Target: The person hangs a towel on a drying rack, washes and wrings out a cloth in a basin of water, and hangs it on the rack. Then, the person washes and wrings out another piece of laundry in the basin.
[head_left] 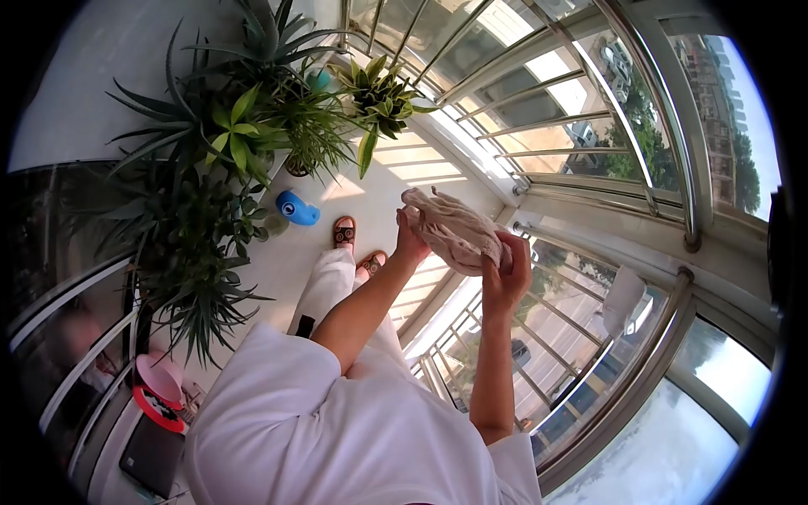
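A crumpled, pale pinkish-beige cloth (454, 229) is held up in front of me between my two hands, bunched into folds. My left hand (411, 241) is closed on its near left edge. On the other side, my right hand (508, 273) grips the cloth's lower right end, thumb and fingers pressed around it. Both forearms are raised toward the corner of the railings. The folds hide some of my fingertips.
Metal railings (581, 59) and windows enclose the right side. A white cloth (624, 301) hangs on the lower rail. Potted plants (244, 126) crowd the left, near a blue watering can (297, 208) on the tiled floor. A pink basin (160, 376) lies lower left.
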### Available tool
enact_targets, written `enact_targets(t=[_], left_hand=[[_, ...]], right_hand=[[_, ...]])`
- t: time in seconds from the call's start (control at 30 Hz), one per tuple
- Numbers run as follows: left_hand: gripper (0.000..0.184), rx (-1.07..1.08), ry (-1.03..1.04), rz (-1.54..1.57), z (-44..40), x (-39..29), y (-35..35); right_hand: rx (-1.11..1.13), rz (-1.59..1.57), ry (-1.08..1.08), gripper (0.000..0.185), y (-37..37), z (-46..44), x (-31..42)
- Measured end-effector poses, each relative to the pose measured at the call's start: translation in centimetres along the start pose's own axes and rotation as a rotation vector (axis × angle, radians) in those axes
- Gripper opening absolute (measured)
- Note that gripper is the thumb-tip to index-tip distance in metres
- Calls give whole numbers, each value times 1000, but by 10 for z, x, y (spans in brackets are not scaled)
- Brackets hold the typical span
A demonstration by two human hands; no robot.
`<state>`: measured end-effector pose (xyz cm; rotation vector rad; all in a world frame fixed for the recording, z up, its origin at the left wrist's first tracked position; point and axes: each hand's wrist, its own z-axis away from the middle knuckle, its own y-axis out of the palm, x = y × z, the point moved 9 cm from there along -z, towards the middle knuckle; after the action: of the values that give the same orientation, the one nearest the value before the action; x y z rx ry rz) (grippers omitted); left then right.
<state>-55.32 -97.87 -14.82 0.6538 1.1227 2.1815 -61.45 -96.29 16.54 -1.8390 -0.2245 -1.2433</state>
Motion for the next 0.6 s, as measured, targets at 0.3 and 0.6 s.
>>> enact_targets(t=[0.3, 0.6], left_hand=[[76, 92, -128, 80, 26, 15, 7], [23, -108, -420, -287, 9, -12, -43]], right_hand=[[169, 214, 117, 38, 6, 69, 5], [404, -305, 503, 45, -31, 59, -53]])
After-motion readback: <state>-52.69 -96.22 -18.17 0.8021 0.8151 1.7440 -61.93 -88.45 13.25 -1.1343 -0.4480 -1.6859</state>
